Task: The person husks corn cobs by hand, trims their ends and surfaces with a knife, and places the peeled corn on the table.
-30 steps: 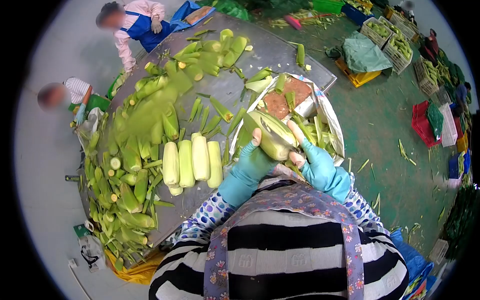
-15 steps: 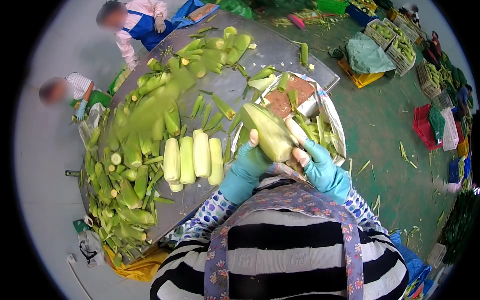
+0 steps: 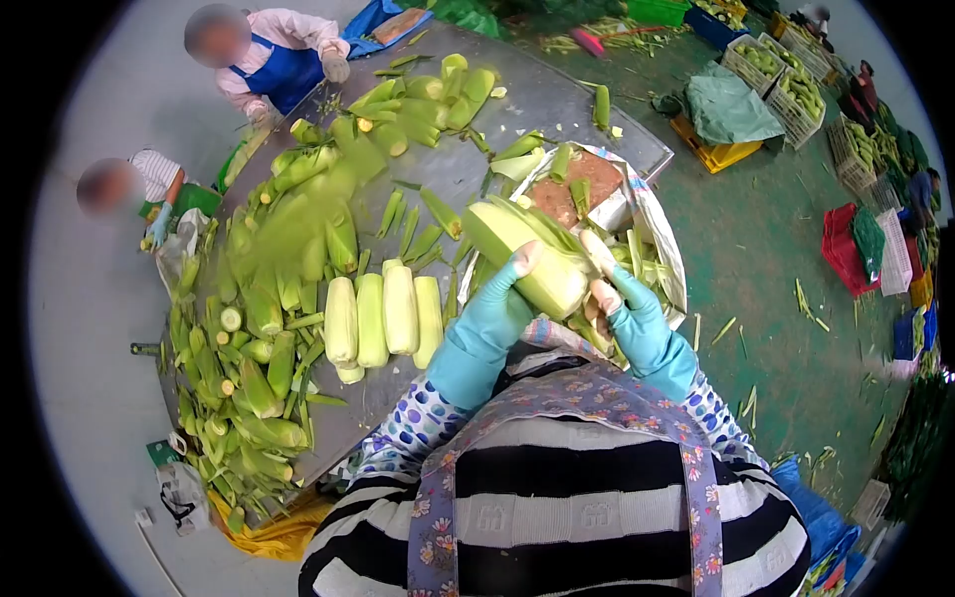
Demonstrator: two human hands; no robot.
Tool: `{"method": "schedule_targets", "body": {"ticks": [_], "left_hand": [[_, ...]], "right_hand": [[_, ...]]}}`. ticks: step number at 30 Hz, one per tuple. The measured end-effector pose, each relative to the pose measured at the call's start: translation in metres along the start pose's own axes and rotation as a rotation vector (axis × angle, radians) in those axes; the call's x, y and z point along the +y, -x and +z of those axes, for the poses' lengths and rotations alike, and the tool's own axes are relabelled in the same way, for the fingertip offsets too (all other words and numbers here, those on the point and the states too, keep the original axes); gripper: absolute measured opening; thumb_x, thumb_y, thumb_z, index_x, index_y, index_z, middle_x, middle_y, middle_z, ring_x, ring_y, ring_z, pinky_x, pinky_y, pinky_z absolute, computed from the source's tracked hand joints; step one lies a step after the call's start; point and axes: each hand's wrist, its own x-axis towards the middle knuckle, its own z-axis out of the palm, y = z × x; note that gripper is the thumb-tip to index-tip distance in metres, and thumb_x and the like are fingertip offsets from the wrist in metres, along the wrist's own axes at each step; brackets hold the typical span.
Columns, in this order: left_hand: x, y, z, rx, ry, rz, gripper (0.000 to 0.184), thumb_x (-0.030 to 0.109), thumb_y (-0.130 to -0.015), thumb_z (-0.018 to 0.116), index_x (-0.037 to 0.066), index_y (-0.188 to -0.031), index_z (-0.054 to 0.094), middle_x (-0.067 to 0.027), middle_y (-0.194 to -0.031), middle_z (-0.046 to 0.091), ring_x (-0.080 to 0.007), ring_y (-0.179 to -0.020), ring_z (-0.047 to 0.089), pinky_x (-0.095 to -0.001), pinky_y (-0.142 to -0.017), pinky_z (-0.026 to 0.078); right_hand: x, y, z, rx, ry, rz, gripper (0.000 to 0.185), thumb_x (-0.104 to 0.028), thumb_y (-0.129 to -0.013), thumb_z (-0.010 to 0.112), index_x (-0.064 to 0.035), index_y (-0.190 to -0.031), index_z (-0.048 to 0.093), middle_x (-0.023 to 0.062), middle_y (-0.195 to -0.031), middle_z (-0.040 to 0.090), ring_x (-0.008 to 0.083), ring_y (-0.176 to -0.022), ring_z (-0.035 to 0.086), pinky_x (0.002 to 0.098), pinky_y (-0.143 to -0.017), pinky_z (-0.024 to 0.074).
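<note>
I'm gripping corn (image 3: 552,286) with the left hand (image 3: 489,320), pinching husk (image 3: 565,242) between fingertips (image 3: 604,296) of the right hand (image 3: 639,320), kinda risking a fumble by overpulling.

Grey table (image 3: 542,92): green corn (image 3: 264,308) heaped left, pale ears (image 3: 401,313) stacked, loose husks (image 3: 441,212) scattered.

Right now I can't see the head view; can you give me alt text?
A gloved left hand holds an ear of corn over an open white sack, the gloved right hand at its husk. Left of them, pale ears lie side by side on a metal table, beside a heap of green-husked corn. Two people are beyond it.
</note>
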Motion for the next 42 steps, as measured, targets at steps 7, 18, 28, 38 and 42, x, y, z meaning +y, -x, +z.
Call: {"method": "schedule_targets", "body": {"ticks": [7,18,28,38,42], "left_hand": [[0.004,0.004,-0.007,0.029,-0.177,-0.018,0.055,0.021,-0.090,0.067,-0.003,-0.136,0.047,-0.0099,-0.126,0.059,-0.0206,-0.117,0.057,-0.0362,-0.104,0.044],[0.018,0.037,0.024,0.034,-0.282,-0.208,0.055,0.024,-0.083,0.073,-0.001,-0.128,0.052,-0.0094,-0.115,0.062,-0.0194,-0.104,0.062,-0.0348,-0.092,0.051],[0.012,0.029,-0.011,-0.069,-0.385,-0.096,0.067,0.010,-0.076,0.073,-0.001,-0.136,0.045,-0.0125,-0.122,0.060,-0.0258,-0.112,0.059,-0.0386,-0.100,0.048],[-0.006,0.014,-0.008,-0.207,-0.278,-0.066,0.067,0.015,-0.075,0.079,-0.001,-0.132,0.049,-0.0111,-0.121,0.061,-0.0214,-0.109,0.061,-0.0343,-0.100,0.046],[-0.001,0.013,0.004,-0.186,-0.401,-0.042,0.067,0.016,-0.075,0.078,-0.002,-0.132,0.048,-0.0112,-0.121,0.061,-0.0208,-0.108,0.061,-0.0348,-0.100,0.046]], "right_hand": [[0.030,-0.012,-0.029,0.100,0.485,-0.282,0.044,-0.013,-0.105,0.045,0.0027,-0.146,0.039,0.0075,-0.143,0.050,0.0056,-0.084,0.049,0.0198,-0.074,0.0435],[0.047,-0.032,-0.101,0.660,0.498,-0.035,0.043,-0.031,-0.101,0.055,-0.0150,-0.141,0.053,-0.0026,-0.084,0.060,0.0039,-0.068,0.053,0.0225,-0.058,0.0462],[0.033,-0.018,-0.113,0.440,0.740,-0.070,0.055,-0.037,-0.094,0.063,-0.0085,-0.139,0.052,0.0106,-0.111,0.067,0.0104,-0.089,0.063,0.0221,-0.061,0.0492],[0.019,-0.034,-0.040,-0.044,0.699,-0.085,0.021,-0.014,-0.088,0.071,-0.0019,-0.104,0.066,0.0072,-0.097,0.064,0.0167,-0.095,0.059,0.0338,-0.082,0.0485],[0.035,-0.035,-0.047,0.023,1.023,-0.252,0.024,-0.015,-0.088,0.070,-0.0021,-0.107,0.064,0.0089,-0.097,0.064,0.0179,-0.092,0.060,0.0361,-0.079,0.0499]]}}
